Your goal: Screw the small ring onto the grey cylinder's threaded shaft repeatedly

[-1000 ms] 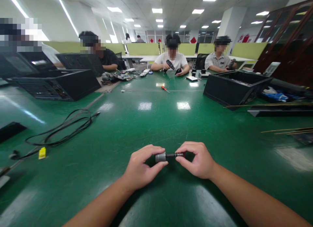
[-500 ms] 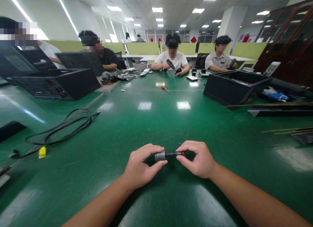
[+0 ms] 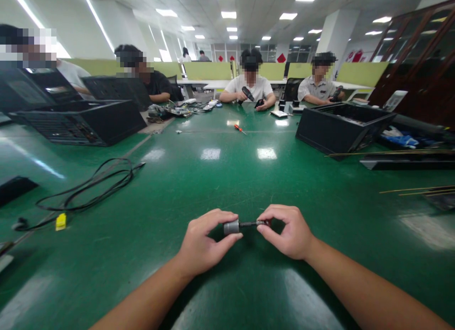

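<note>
My left hand (image 3: 204, 240) pinches a grey metal socket (image 3: 231, 226) between thumb and fingertips. From the socket's right side runs a thin dark shaft (image 3: 248, 224). At its other end, my right hand (image 3: 289, 231) grips a small dark-red and black piece (image 3: 263, 223) between thumb and forefinger; part of it is hidden by the fingers. Shaft, socket and end piece lie in one line, roughly level, just over the green tabletop (image 3: 227, 183). Whether the parts are joined firmly I cannot tell.
Looped black cables (image 3: 95, 183) with a yellow tag (image 3: 61, 222) lie left. Black computer cases stand at the left (image 3: 81, 123) and right (image 3: 341, 128). An orange screwdriver (image 3: 239, 128) rests farther off. Several people sit around; one across (image 3: 249, 86) holds a power drill (image 3: 248, 94).
Almost nothing differs. The grey socket and my left fingertips have shifted very slightly left, while my right hand stays nearly still.
</note>
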`<state>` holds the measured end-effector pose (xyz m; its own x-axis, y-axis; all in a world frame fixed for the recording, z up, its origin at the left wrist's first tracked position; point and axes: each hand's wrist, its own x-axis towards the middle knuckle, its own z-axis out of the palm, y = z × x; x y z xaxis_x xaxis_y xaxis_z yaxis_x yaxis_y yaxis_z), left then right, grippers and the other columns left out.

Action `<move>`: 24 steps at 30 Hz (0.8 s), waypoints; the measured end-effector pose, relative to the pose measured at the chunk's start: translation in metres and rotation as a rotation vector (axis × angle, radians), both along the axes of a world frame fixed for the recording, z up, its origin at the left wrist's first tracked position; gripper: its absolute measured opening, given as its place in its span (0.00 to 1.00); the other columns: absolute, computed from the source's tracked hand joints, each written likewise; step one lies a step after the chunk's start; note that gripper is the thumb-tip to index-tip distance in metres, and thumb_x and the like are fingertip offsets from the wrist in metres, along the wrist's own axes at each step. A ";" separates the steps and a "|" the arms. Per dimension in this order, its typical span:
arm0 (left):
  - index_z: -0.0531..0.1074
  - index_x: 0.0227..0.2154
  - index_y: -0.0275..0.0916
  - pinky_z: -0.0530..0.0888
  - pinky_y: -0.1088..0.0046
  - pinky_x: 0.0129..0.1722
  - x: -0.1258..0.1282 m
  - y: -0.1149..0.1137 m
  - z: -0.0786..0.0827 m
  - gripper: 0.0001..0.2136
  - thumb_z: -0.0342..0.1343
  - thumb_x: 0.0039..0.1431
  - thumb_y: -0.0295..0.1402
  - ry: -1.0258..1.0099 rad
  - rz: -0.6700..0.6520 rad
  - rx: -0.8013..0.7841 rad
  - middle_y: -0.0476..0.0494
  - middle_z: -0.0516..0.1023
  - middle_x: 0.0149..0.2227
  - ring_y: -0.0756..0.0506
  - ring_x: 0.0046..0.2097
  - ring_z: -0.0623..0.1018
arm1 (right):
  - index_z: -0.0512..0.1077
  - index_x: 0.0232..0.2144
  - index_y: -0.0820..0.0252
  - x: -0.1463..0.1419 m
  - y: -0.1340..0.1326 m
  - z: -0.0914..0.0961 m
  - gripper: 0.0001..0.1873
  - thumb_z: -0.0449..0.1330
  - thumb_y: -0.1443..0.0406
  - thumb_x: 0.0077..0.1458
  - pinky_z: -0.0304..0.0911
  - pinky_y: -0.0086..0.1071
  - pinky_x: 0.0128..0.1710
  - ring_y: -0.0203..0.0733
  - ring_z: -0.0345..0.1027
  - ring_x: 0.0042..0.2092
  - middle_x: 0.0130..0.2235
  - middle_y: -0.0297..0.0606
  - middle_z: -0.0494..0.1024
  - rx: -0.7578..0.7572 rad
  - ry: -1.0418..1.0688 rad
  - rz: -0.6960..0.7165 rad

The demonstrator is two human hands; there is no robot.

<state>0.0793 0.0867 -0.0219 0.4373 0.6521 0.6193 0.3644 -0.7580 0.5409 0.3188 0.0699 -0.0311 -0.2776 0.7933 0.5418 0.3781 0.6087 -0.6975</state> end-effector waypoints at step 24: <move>0.77 0.42 0.39 0.78 0.68 0.39 -0.004 0.001 0.001 0.13 0.67 0.54 0.29 -0.008 -0.034 -0.028 0.41 0.83 0.39 0.44 0.38 0.82 | 0.77 0.32 0.59 0.002 0.000 0.001 0.02 0.63 0.69 0.54 0.66 0.32 0.33 0.39 0.74 0.30 0.29 0.37 0.80 -0.010 0.008 0.026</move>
